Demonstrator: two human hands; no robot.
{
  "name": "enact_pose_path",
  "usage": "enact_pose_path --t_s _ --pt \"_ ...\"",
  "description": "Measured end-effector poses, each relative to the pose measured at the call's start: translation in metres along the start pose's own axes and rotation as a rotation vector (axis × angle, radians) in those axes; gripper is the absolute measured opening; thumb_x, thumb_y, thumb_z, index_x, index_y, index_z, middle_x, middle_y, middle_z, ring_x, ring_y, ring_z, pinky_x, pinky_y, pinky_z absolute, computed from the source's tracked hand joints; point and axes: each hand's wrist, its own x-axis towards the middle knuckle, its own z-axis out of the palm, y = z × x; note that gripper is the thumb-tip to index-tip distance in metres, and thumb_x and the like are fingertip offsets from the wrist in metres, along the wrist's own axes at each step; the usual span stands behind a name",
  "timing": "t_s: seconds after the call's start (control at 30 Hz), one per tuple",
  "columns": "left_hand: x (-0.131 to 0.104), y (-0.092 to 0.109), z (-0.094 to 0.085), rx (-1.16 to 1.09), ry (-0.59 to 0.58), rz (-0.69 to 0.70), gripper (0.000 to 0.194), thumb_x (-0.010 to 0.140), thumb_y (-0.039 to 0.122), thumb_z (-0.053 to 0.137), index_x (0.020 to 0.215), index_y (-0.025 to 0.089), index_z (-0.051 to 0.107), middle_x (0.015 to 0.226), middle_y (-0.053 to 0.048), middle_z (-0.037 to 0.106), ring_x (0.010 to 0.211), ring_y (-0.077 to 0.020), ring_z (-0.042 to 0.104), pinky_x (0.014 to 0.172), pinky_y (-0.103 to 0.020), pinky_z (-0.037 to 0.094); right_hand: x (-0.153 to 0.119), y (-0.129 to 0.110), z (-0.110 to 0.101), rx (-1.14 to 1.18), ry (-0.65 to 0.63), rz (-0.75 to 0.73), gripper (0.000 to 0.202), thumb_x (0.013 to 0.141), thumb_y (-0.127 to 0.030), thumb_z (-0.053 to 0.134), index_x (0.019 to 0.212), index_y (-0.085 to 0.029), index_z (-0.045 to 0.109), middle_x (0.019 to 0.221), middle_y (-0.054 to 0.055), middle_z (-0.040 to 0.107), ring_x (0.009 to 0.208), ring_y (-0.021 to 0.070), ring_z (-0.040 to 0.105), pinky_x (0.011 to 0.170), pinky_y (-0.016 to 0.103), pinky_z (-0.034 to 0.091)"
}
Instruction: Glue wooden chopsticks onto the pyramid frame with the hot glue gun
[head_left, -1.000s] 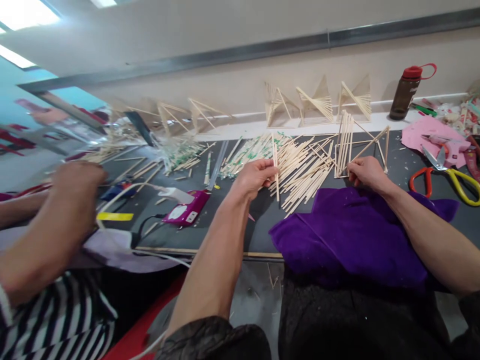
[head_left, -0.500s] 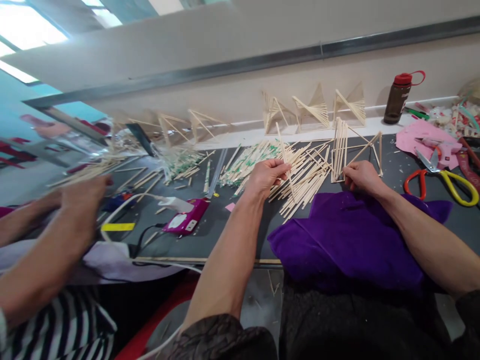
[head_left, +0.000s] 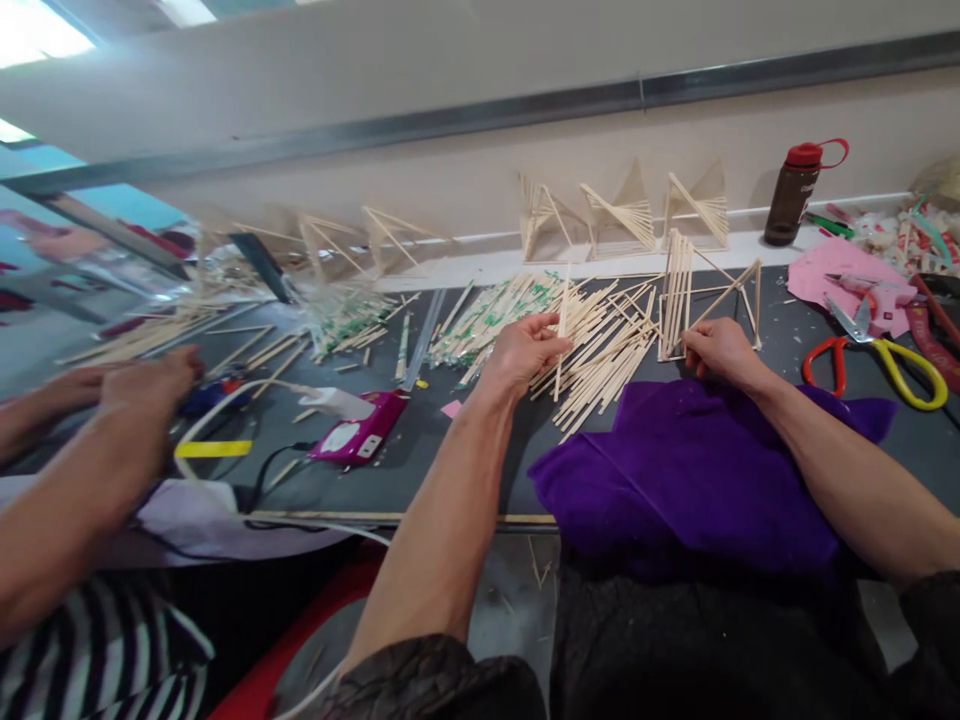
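Observation:
My left hand pinches a wooden stick upright, over a loose pile of sticks. To the right, my right hand is closed at the lower edge of a stick frame standing on the dark table; its fingertips hold the frame's bottom near the middle. A slanted stick runs from that hand toward the frame's upper right corner. Purple cloth lies just below my right hand.
Finished-looking stick structures stand along the wall. Scissors, a bottle and pink paper are right. Left are wrapped sticks, a magenta power box, cables and another person's hands.
The stick in my left hand has turned more upright and sits lower. My right hand stays at the frame. The view has shifted slightly, and the other person's hands have moved left.

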Motion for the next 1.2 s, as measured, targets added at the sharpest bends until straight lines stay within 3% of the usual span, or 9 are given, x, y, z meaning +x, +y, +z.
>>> enact_pose_path --t_s 0.27,0.37,0.5,0.6,0.7,0.73,0.83,0.97,1.2 --pt "0.011 -0.016 -0.013 0.149 0.023 0.079 0.055 0.051 0.027 0.079 0.103 0.014 0.068 0.062 0.007 0.054 0.051 -0.0093 0.047 0.051 -0.023 0.034 -0.004 -0.006 0.003 0.084 0.074 -0.009 0.027 0.083 -0.019 0.050 0.058 -0.015 0.059 0.054 0.003 0.064 0.037 0.0090 0.056 0.040 0.019 0.036" --pt "0.013 -0.023 -0.019 0.324 0.073 0.104 0.057 0.053 0.032 0.081 0.107 0.015 0.069 0.067 0.004 0.059 0.057 -0.0131 0.054 0.056 -0.026 0.039 -0.005 -0.008 0.004 0.121 0.118 -0.034 0.027 0.084 -0.020 0.051 0.058 -0.016 0.057 0.053 0.002 0.064 0.036 0.0090 0.055 0.040 0.019 0.037" --pt "0.010 -0.020 -0.023 0.671 0.147 0.092 0.051 0.069 0.031 0.074 0.118 0.017 0.069 0.079 -0.003 0.069 0.075 -0.0225 0.065 0.067 -0.031 0.046 -0.005 -0.007 0.004 0.119 0.123 -0.033 0.026 0.084 -0.020 0.051 0.059 -0.016 0.057 0.051 0.001 0.063 0.036 0.0091 0.055 0.039 0.019 0.037" --pt "0.002 -0.011 -0.020 0.905 0.185 0.079 0.048 0.081 0.024 0.064 0.128 0.018 0.066 0.102 -0.011 0.073 0.098 -0.0298 0.068 0.079 -0.037 0.048 -0.005 -0.006 0.004 0.109 0.119 -0.031 0.025 0.084 -0.020 0.051 0.060 -0.016 0.058 0.052 0.001 0.063 0.036 0.0092 0.055 0.039 0.019 0.036" --pt "-0.006 -0.003 -0.007 1.052 0.242 0.169 0.050 0.087 0.023 0.058 0.137 0.019 0.060 0.140 -0.018 0.057 0.107 -0.0319 0.066 0.085 -0.041 0.049 -0.004 -0.004 0.004 0.119 0.119 -0.019 0.023 0.082 -0.020 0.051 0.060 -0.016 0.058 0.052 0.001 0.064 0.036 0.0093 0.056 0.039 0.019 0.036" --pt "-0.008 -0.001 0.000 1.081 0.251 0.172 0.048 0.087 0.024 0.059 0.134 0.019 0.062 0.144 -0.017 0.054 0.106 -0.0313 0.066 0.085 -0.040 0.050 -0.004 -0.004 0.004 0.121 0.117 -0.019 0.023 0.082 -0.020 0.052 0.060 -0.016 0.057 0.053 0.001 0.064 0.036 0.0093 0.056 0.039 0.019 0.036" --pt "-0.005 0.002 0.025 1.140 0.104 0.204 0.031 0.092 0.027 0.051 0.110 0.022 0.076 0.121 -0.010 0.070 0.107 -0.0279 0.066 0.087 -0.036 0.050 -0.004 -0.003 0.003 0.120 0.113 -0.041 0.025 0.081 -0.021 0.052 0.057 -0.016 0.056 0.052 0.001 0.063 0.036 0.0091 0.056 0.038 0.018 0.035" --pt "0.006 0.004 0.051 1.172 -0.062 0.144 0.033 0.088 0.022 0.051 0.104 0.022 0.080 0.107 -0.012 0.077 0.107 -0.0301 0.068 0.085 -0.036 0.051 -0.004 -0.004 0.002 0.117 0.113 -0.038 0.027 0.082 -0.020 0.052 0.056 -0.016 0.056 0.051 0.001 0.063 0.035 0.0080 0.055 0.038 0.017 0.035" --pt "0.016 0.004 0.054 1.187 -0.098 0.081 0.031 0.084 0.020 0.057 0.105 0.019 0.080 0.111 -0.016 0.076 0.108 -0.0324 0.069 0.084 -0.037 0.053 -0.002 -0.006 0.002 0.103 0.109 -0.032 0.029 0.084 -0.019 0.051 0.056 -0.015 0.056 0.051 0.002 0.063 0.035 0.0076 0.055 0.039 0.017 0.035"
